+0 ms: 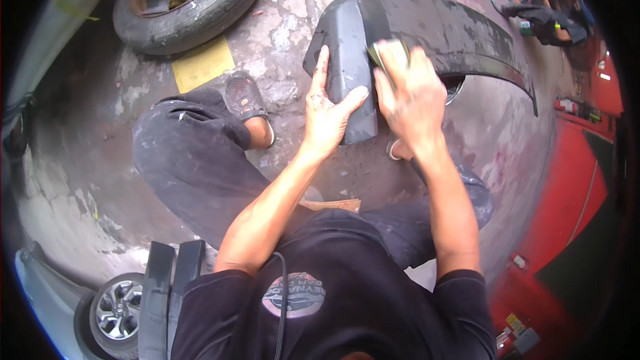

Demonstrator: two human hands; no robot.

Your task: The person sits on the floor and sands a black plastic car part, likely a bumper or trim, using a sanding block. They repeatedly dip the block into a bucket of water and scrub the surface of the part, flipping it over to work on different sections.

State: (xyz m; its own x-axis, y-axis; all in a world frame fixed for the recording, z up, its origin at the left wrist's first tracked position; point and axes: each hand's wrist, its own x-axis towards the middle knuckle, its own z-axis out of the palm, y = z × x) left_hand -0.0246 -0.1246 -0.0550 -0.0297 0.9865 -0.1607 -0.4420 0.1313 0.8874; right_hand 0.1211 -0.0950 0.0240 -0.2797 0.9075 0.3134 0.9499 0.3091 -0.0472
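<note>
A dark grey, curved car bumper lies before me, its near end between my hands. Thumb and fingers of my left hand straddle the left edge of that end, the thumb on its smooth face and the index finger stretched along the side. My right hand, smeared by motion, is closed on a folded piece of greenish sandpaper. The sandpaper is pressed against the bumper just right of its smooth grey strip. My right fingers partly cover the sheet.
A tyre with scraps inside lies at the far left, beside a yellow sheet. Two dark panels stand near a car wheel at lower left. Red car bodywork lines the right; another person is at far right.
</note>
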